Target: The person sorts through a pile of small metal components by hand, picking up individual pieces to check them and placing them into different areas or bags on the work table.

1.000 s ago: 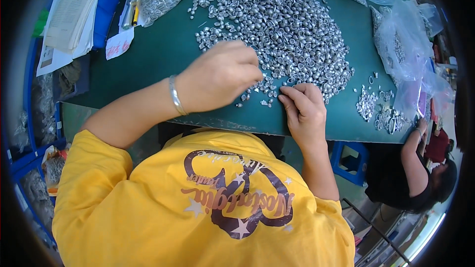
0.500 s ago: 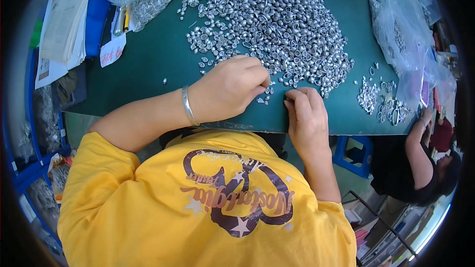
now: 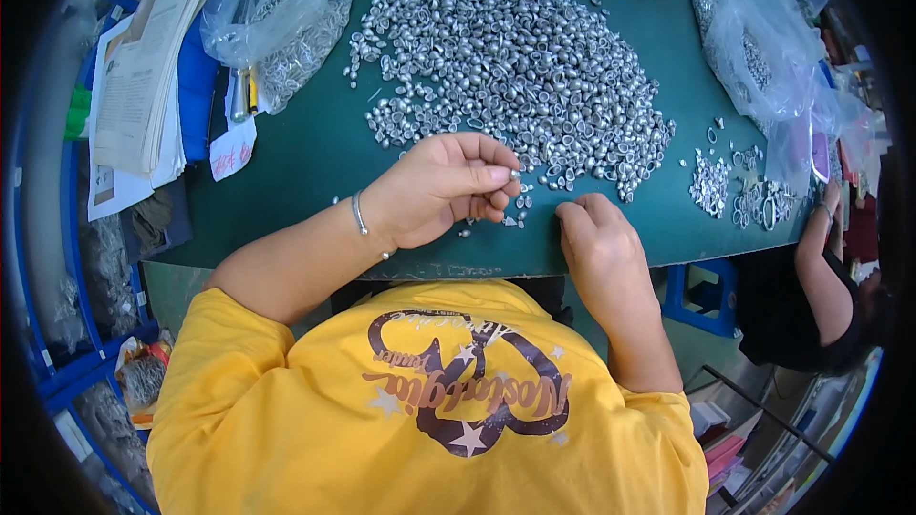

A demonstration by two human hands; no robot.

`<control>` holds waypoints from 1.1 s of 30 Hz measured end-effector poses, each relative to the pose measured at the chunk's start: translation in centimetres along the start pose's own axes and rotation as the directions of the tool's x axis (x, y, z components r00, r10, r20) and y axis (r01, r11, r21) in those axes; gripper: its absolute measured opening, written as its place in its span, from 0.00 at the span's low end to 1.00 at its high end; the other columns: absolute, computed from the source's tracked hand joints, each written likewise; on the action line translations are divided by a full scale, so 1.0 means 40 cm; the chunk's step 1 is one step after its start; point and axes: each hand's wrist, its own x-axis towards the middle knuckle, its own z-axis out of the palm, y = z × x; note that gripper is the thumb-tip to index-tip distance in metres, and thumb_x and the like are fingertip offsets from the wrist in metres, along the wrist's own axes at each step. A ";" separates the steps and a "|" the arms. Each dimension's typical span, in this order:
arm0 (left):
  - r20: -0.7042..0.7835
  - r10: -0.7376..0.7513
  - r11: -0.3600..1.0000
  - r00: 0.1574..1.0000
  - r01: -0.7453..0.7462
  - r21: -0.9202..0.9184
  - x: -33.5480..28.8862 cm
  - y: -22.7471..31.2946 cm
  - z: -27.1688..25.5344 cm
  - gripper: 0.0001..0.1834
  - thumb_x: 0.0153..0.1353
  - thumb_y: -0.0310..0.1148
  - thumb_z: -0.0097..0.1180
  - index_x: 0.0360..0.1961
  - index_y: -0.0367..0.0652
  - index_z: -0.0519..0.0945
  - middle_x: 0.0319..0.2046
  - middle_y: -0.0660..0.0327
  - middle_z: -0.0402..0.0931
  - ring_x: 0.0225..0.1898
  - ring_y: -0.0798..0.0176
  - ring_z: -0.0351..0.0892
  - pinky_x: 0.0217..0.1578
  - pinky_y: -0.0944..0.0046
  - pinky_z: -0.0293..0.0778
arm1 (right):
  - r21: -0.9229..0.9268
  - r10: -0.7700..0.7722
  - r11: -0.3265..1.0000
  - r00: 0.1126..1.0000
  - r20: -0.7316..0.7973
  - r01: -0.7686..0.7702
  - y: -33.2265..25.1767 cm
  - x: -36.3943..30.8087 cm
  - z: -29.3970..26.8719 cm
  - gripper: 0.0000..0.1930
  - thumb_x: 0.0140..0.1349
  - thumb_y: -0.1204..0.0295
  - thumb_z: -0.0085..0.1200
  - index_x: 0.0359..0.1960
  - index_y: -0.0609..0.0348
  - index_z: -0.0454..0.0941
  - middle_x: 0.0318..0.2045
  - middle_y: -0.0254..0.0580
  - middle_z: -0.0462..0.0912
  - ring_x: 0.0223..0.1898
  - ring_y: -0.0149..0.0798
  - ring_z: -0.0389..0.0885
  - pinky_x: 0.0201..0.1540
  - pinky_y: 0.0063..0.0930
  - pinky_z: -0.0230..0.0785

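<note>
A big heap of small silver rounded metal pieces (image 3: 515, 67), some showing hollow cup-like insides, lies on the green tabletop (image 3: 286, 172). My left hand (image 3: 444, 186) is turned partly palm up just in front of the heap and pinches one small silver metal piece (image 3: 515, 175) between thumb and fingertips. To its right, my right hand (image 3: 603, 240) rests low at the table's front edge with the fingers pressed together and pointing down. Whatever its fingertips hold, if anything, is hidden. Several loose pieces (image 3: 521, 202) lie between the two hands.
Clear plastic bags of metal parts stand at the back left (image 3: 296, 48) and right (image 3: 754, 57). Smaller piles of silver parts (image 3: 709, 183) and rings (image 3: 766, 205) lie at the right. Papers (image 3: 143, 76) are on the left. Another person's arm (image 3: 822, 267) reaches in at far right.
My left hand has rolled from knuckles up to partly palm up, bringing the pinched piece into sight. My right hand has shifted slightly, its fingers still together. The whole view has shifted a little.
</note>
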 end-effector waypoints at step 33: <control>0.538 0.476 -0.380 0.696 -0.389 0.839 0.021 -0.050 0.021 0.06 0.44 0.29 0.61 0.24 0.43 0.77 0.20 0.62 0.65 0.23 0.60 0.70 0.24 0.64 0.68 | 0.323 0.100 0.946 0.968 -0.232 -0.020 0.003 0.041 0.080 0.04 0.48 0.77 0.57 0.27 0.58 0.77 0.21 0.41 0.72 0.22 0.46 0.73 0.24 0.34 0.67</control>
